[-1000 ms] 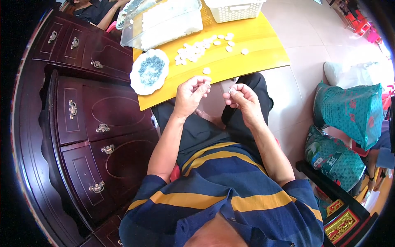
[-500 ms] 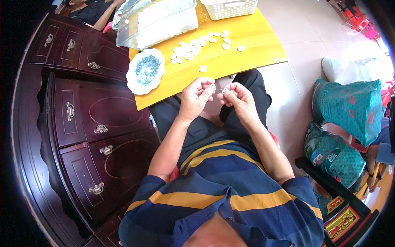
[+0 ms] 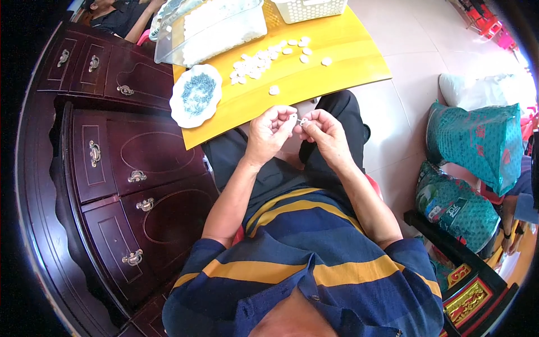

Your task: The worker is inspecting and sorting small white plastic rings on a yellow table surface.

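Note:
Over my lap, just off the table's near edge, both hands are raised close together. Between thumb and fingers of my left hand is a small white disc-like piece. My right hand pinches a tiny pale piece, its kind too small to make out, right beside the white piece. Several similar flat white pieces lie scattered on the yellow table, one of them nearest my hands. At the table's left stands a white scalloped dish of thin dark slivers.
A clear plastic bin of white pieces and a white perforated basket stand at the back. Dark wooden drawers line the left. Teal bags lie on the right. Other people's arms show at the upper left and right edge.
My fingertips have drawn closer together, and the white piece in my left hand shows more plainly. The view has shifted slightly, with the table a little further left.

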`<state>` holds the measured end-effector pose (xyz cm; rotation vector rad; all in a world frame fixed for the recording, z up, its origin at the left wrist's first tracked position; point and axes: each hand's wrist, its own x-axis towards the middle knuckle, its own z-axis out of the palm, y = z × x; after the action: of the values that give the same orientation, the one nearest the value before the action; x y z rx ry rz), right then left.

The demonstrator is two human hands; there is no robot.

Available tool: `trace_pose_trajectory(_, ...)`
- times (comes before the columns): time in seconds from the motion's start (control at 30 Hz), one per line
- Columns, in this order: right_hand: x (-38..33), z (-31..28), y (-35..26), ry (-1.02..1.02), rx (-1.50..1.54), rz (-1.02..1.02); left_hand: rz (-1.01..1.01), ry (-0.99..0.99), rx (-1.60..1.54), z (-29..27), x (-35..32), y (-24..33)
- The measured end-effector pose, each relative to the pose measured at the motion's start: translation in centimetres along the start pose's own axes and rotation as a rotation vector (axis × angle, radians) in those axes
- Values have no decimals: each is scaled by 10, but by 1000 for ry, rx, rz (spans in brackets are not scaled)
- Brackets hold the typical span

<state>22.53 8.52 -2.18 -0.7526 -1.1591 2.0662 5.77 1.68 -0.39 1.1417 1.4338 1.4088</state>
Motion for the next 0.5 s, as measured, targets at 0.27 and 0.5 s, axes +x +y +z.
trace_pose_trajectory(0.27,0,1,0,5,-41,8,-8,-45,102,-2,0,4)
trace_pose_trajectory(0.5,0,1,2,-6,-45,15,83,-71,193,-1,0,10)
